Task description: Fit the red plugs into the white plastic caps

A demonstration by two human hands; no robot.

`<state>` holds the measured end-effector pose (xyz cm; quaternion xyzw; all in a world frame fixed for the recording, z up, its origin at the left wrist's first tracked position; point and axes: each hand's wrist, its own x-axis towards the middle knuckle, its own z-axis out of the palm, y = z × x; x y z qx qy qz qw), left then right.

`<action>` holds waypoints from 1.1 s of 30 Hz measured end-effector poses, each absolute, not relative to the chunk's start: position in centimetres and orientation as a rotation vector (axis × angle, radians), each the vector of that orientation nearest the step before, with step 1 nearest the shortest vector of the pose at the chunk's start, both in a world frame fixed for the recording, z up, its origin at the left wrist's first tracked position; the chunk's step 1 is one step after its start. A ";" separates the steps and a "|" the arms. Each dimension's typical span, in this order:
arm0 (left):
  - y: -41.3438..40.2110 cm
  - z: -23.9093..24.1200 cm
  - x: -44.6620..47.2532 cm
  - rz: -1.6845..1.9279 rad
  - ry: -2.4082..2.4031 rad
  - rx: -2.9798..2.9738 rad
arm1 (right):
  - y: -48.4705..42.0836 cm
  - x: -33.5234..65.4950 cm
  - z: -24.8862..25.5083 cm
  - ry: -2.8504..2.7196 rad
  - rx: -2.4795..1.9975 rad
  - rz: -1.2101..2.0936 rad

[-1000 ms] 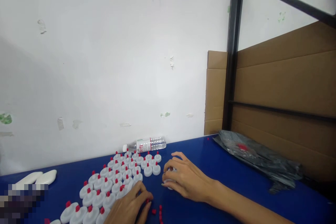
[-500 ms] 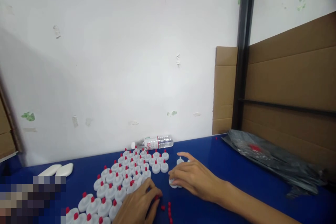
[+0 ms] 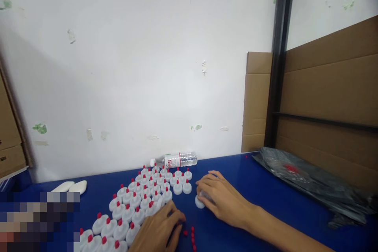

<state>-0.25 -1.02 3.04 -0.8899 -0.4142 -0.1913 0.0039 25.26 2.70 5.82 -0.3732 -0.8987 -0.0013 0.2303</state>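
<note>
Several white bottle caps with red tips stand in rows on the blue table. My right hand is curled over a white cap just right of the rows, fingers bent round it. My left hand lies at the near edge of the rows, fingers pinched together beside several loose red tips; what it pinches is hidden.
A clear water bottle lies against the white wall behind the caps. A crumpled grey plastic bag lies at the right, before cardboard sheets and a black frame post. Two white oval pieces rest at the left.
The view has drifted a little, so everything sits slightly further right. My right hand drew its fingers in over the white cap. My left hand stays by the red tips.
</note>
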 end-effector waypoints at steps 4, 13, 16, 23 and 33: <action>-1.0 3.1 -0.1 -0.550 -1.317 -2.797 | 2.5 25.3 5.9 -2.420 -1.082 -0.038; -1.7 2.8 -0.4 -0.709 -1.222 -2.783 | 2.8 23.7 5.8 -2.523 -1.142 0.091; -1.7 2.7 -0.5 -0.814 -1.208 -2.780 | 3.2 23.8 5.4 -2.578 -1.085 0.119; -1.9 3.4 -0.2 -0.972 -1.243 -2.738 | 3.6 25.1 6.3 -2.483 -0.930 0.011; -2.2 3.3 0.3 -0.956 -1.300 -2.714 | 0.2 23.7 7.0 -2.616 -0.442 -0.184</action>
